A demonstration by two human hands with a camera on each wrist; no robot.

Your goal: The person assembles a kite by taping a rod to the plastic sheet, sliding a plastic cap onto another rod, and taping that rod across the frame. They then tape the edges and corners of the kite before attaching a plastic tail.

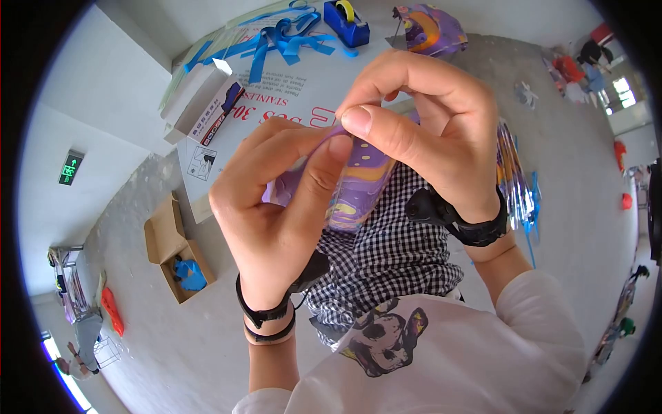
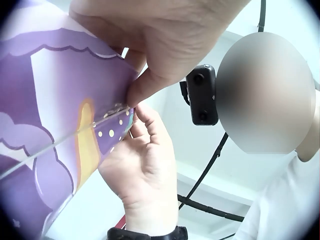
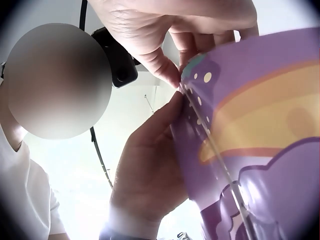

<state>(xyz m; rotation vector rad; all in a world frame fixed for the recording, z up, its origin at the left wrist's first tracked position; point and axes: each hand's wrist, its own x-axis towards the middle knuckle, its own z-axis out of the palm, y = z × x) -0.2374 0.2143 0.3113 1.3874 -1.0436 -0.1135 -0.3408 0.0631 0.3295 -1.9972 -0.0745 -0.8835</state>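
A purple printed sheet [image 1: 365, 169] with yellow dots and orange swirls is held up in front of the lap between both hands. My left hand [image 1: 269, 193] pinches its top edge between thumb and forefinger. Right beside it, the right hand [image 1: 441, 131] pinches the same edge, thumb-tip close to the left thumb. In the left wrist view a straight seam crosses the purple sheet [image 2: 60, 100] and runs up to the fingertips. The right wrist view shows the seam again on the glossy sheet [image 3: 270, 115], under the right hand [image 3: 200, 20].
Ahead lies a white board [image 1: 255, 83] with red lettering, carrying blue ribbons [image 1: 286, 41], a blue tape dispenser [image 1: 347, 24] and a white carton [image 1: 203, 103]. Another purple printed piece [image 1: 438, 31] is at its right. An open brown box [image 1: 196, 279] stands at left, shiny strips [image 1: 510, 172] at right.
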